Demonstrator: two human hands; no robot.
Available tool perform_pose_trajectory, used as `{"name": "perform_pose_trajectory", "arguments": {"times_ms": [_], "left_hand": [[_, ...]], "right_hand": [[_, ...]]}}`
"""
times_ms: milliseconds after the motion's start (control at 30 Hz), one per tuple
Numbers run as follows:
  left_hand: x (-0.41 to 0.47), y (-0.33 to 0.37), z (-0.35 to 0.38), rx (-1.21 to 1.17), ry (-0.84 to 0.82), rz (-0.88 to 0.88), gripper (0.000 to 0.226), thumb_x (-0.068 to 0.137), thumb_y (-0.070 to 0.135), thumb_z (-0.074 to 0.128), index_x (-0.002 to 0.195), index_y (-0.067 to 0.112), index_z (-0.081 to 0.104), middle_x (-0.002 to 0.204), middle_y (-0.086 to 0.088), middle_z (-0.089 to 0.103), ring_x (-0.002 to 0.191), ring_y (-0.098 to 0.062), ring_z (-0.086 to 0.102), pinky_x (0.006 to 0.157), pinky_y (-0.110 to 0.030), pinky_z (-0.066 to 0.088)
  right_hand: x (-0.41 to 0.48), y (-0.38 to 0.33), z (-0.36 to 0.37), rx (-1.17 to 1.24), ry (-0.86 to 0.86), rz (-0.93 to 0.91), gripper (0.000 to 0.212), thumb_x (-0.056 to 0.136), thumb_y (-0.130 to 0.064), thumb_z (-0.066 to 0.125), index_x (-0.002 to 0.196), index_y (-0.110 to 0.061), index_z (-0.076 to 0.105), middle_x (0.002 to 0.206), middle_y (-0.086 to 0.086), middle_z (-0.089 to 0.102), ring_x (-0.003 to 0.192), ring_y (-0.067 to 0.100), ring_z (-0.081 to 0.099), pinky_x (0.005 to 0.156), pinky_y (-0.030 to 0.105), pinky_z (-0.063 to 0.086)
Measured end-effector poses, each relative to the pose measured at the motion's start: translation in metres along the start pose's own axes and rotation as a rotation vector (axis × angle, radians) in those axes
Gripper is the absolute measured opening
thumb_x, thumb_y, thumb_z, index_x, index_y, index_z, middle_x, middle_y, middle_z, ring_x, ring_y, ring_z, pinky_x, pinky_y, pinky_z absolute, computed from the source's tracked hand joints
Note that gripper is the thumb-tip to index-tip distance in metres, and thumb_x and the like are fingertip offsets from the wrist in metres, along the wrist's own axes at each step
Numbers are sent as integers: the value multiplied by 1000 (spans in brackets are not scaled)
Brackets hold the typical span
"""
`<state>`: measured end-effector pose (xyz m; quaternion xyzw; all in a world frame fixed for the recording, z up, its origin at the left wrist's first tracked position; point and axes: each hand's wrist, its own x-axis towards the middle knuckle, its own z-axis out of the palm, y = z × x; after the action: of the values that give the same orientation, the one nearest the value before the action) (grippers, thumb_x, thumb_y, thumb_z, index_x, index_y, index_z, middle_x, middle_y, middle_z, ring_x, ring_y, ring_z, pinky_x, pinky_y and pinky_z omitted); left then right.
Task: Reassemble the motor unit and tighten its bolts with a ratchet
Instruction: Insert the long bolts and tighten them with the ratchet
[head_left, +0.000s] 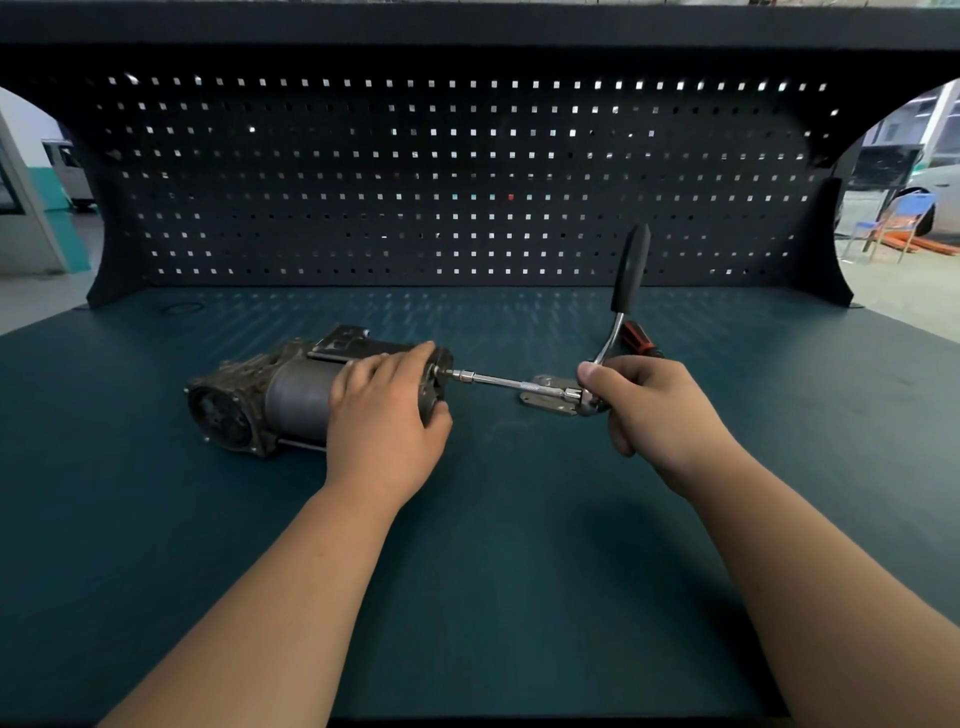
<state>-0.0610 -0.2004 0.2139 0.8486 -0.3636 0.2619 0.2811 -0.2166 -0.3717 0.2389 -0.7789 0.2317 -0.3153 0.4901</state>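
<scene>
Motor unit (270, 400) lies on bench (493, 571), left hand (382, 415) clamped over its end. Ratchet (519, 385) socket on bolt, right hand (654, 405) wrapped round ratchet head. Risk: long extension tilts — socket slips, bolt rounds.

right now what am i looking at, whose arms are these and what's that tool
There is no machine: a person works with bare hands, and the one picture comes from a camera on their head, looking down at a bench. The left hand holds a motor lying on its side. The right hand grips a ratchet at its head, the black handle pointing away; a thin bar runs from it to the motor's end. A small metal plate lies under the bar, a screwdriver behind the hand, and a pegboard stands at the back.
</scene>
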Motion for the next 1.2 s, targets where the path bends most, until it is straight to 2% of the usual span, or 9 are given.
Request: {"name": "perform_pose_trajectory", "arguments": {"times_ms": [200, 400, 500, 600, 700, 800, 1000, 1133, 1200], "left_hand": [[-1, -1, 0, 49, 8, 59, 52, 86, 30, 61, 136, 28, 50, 130, 3, 55, 123, -23, 38, 109, -38, 16], [0, -2, 1, 142, -4, 102, 48, 83, 28, 65, 131, 28, 56, 126, 0, 57, 117, -28, 43, 107, -43, 21], [2, -1, 2, 139, 3, 79, 48, 82, 29, 66, 130, 28, 57, 124, 0, 57, 116, -28, 43, 107, -43, 22], [1, 0, 3, 127, 19, 69, 48, 81, 27, 67, 128, 27, 58, 122, 0, 59, 113, -28, 44, 106, -42, 22], [1, -1, 2, 121, 26, 78, 49, 80, 26, 67, 128, 26, 58, 122, 0, 59, 113, -29, 44, 105, -43, 23], [0, -2, 2, 107, 29, 79, 52, 81, 26, 67, 132, 26, 55, 124, 0, 58, 115, -28, 43, 106, -41, 22], [0, -7, 1, -67, 23, -20, 77, 81, 33, 65, 147, 23, 27, 136, 0, 48, 127, -21, 29, 110, -37, 17], [-1, -8, 0, -13, 26, -65, 69, 80, 38, 64, 142, 24, 37, 137, 2, 47, 132, -20, 27, 114, -41, 4], [-1, -7, 0, -12, 33, -31, 59, 79, 36, 65, 134, 25, 49, 134, 3, 51, 128, -20, 32, 114, -42, 9]], "right_hand": [[0, -1, 6, 145, -33, 45, 38, 91, -40, 56, 79, -4, 63, 60, 1, 65, 36, 18, 41, 57, 37, 39], [-3, -1, 6, -106, 59, -70, 22, 90, -34, 60, 70, -25, 66, 58, 0, 63, 41, 10, 56, 43, 20, 39], [-3, -3, 2, -18, 38, -158, 23, 86, -17, 69, 78, -38, 68, 99, -5, 64, 63, 11, 67, 59, 12, 50], [-5, -4, -4, -123, -49, -249, 40, 84, -8, 72, 90, -47, 64, 110, -17, 58, 94, -1, 60, 80, 2, 39], [-6, -5, -6, -116, -64, -281, 44, 82, -8, 74, 91, -49, 63, 107, -17, 57, 95, -1, 57, 85, 8, 38], [-5, -4, -6, -127, -54, -293, 39, 80, -11, 77, 87, -48, 65, 96, -14, 57, 81, -4, 56, 75, 6, 39], [-6, -3, -8, -251, -47, -315, 40, 78, -13, 78, 80, -51, 64, 84, -12, 54, 73, 1, 55, 67, 10, 40], [-5, -4, -6, -176, -14, -290, 36, 73, -14, 81, 79, -46, 65, 82, -20, 65, 71, 0, 61, 67, 8, 43], [-5, -5, -6, -124, -7, -261, 32, 72, -15, 82, 78, -42, 67, 75, -25, 66, 65, -1, 60, 62, 6, 43]]}}
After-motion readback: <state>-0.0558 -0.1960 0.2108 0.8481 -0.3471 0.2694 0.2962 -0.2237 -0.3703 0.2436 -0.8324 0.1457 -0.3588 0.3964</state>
